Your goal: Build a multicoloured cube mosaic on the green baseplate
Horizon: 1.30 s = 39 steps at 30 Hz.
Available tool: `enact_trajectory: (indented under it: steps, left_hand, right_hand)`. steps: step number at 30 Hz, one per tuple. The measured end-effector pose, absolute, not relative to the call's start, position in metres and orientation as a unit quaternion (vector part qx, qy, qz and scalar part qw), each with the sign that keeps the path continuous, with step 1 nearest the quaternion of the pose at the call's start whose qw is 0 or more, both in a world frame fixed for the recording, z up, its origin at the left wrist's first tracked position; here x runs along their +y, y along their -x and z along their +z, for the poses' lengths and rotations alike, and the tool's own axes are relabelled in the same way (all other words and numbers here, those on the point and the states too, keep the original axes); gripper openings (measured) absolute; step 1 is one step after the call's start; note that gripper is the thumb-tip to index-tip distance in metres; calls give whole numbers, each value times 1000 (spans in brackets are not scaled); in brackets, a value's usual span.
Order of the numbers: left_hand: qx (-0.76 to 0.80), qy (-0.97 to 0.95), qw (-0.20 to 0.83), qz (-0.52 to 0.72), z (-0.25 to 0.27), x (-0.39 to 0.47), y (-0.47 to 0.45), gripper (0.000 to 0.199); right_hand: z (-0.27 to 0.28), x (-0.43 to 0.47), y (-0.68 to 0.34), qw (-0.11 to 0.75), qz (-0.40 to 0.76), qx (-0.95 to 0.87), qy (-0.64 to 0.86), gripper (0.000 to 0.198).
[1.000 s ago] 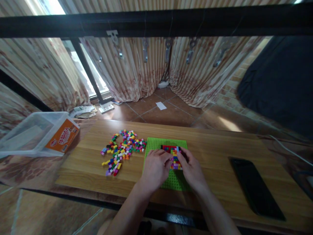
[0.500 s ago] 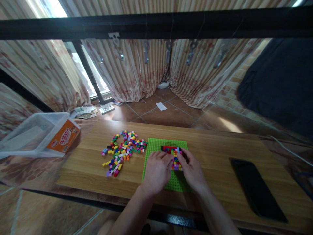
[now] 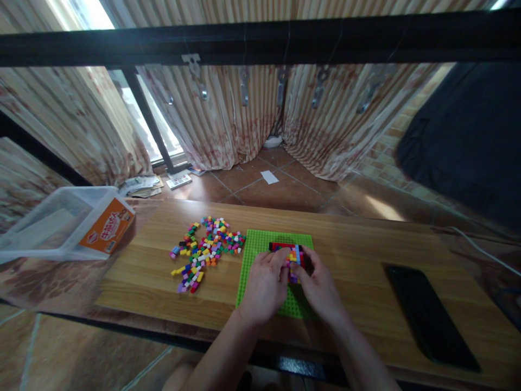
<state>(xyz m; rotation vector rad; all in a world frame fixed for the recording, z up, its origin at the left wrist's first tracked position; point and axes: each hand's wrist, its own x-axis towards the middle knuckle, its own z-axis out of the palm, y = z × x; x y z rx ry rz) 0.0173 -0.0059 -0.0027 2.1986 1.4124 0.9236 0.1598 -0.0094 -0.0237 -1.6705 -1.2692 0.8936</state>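
Observation:
A block of multicoloured building bricks [image 3: 293,259] with a dark red and black far edge stands on the green baseplate [image 3: 255,244]. My left hand [image 3: 266,279] is over the block's left side, its fingers bent and pressed together on the bricks; whether a loose brick is between them is hidden. My right hand [image 3: 319,279] grips the block's right side, thumb on the near part and fingers round the far right edge. Both hands cover much of the block. Left of the baseplate lies a spread pile of small loose bricks [image 3: 209,247] in many colours.
Under everything is a wooden tabletop [image 3: 350,250]. A black flat slab [image 3: 431,315] lies at the right. At the far left stands a clear plastic box [image 3: 69,244] with an orange label. Beyond the table hangs a dark metal bar [image 3: 260,43] before curtains [image 3: 228,125].
My left hand has shifted slightly to the right and away from me over the bricks. My right thumb has moved nearer to me along the block, showing more of its right side.

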Motion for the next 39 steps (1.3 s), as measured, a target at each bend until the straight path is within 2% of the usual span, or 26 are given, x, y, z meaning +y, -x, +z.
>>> enact_trajectory:
  steps: [10, 21, 28, 33, 39]
  left_hand:
    - [516, -745, 255, 338, -10, -5, -19, 60]
    - [525, -737, 267, 332, -7, -7, -21, 62]
    - [505, -727, 313, 343, -7, -3, -12, 63]
    - [513, -713, 290, 380, -3, -2, -1, 55]
    - [592, -634, 237, 437, 6, 10, 24, 36]
  right_hand:
    - [-20, -10, -156, 403, 343, -509, 679, 63]
    - [-20, -8, -154, 395, 332, -516, 684, 70]
    - [-26, -10, -160, 411, 374, -492, 671, 67]
    - [-31, -9, -170, 463, 407, -429, 660, 55]
    - [-22, -13, -163, 431, 309, -563, 634, 52]
